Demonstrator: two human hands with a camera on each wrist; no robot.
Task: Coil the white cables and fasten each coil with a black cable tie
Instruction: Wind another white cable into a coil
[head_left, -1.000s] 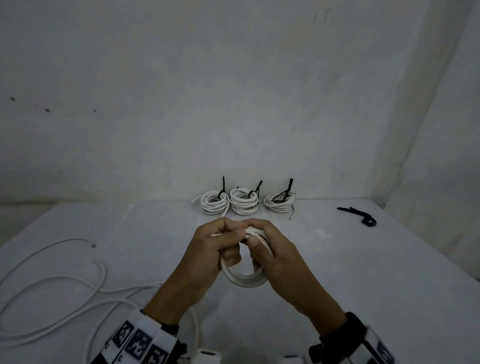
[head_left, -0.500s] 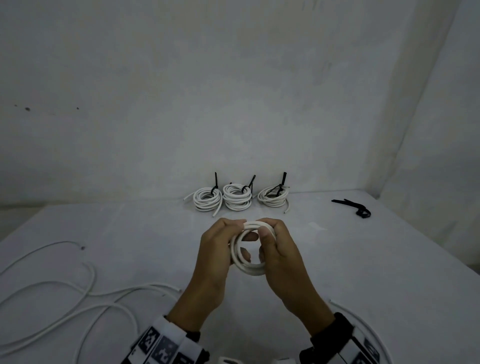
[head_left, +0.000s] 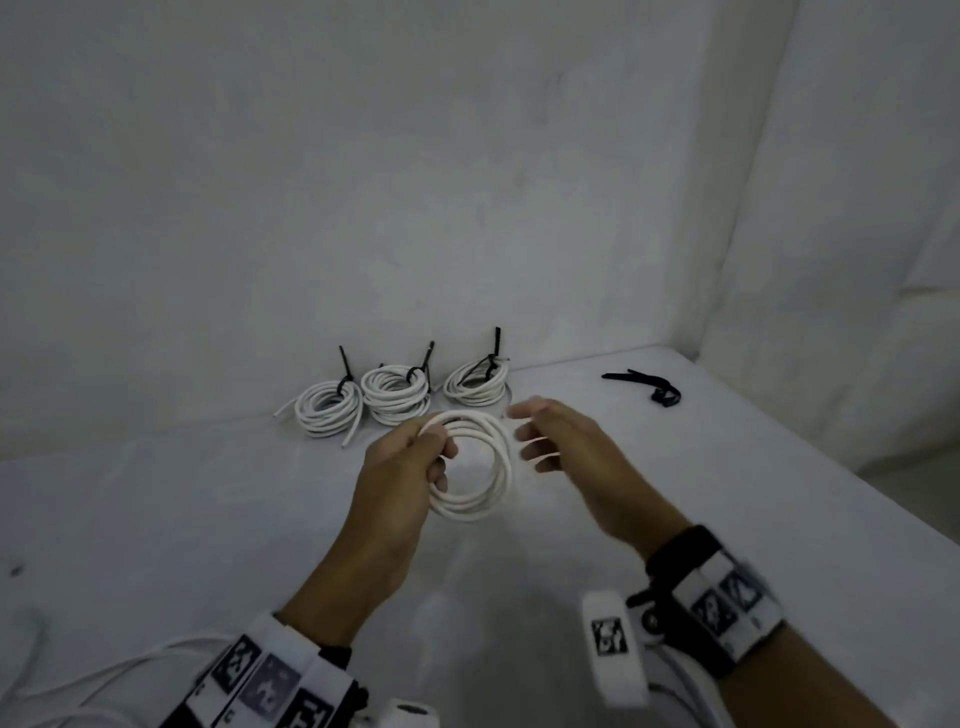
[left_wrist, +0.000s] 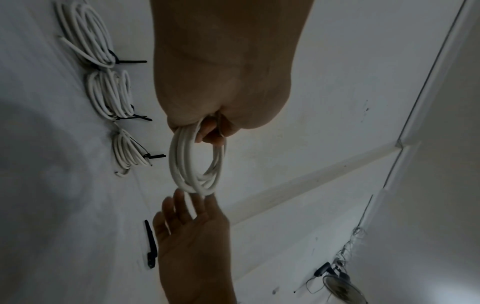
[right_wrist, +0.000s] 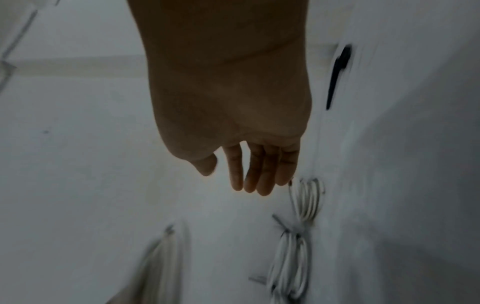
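My left hand (head_left: 415, 457) grips a white cable coil (head_left: 488, 467) of a few loops by its left side and holds it above the table; the coil (left_wrist: 197, 164) hangs from my curled fingers in the left wrist view. My right hand (head_left: 540, 436) hovers just right of the coil with straight, spread fingers (right_wrist: 249, 170), holding nothing. Loose black cable ties (head_left: 649, 387) lie at the back right of the table, beyond my right hand. Three finished coils (head_left: 395, 395), each with a black tie, sit in a row at the wall.
The white table (head_left: 727, 493) meets a white wall at the back and ends in an edge on the right. Loose white cable (head_left: 104, 675) trails over the near left corner. Wrist bands with printed markers (head_left: 727, 608) are on both arms.
My right hand has let go of the coil and opened, moving a little to the right. The left hand alone now holds the coil. The view has tilted toward the right.
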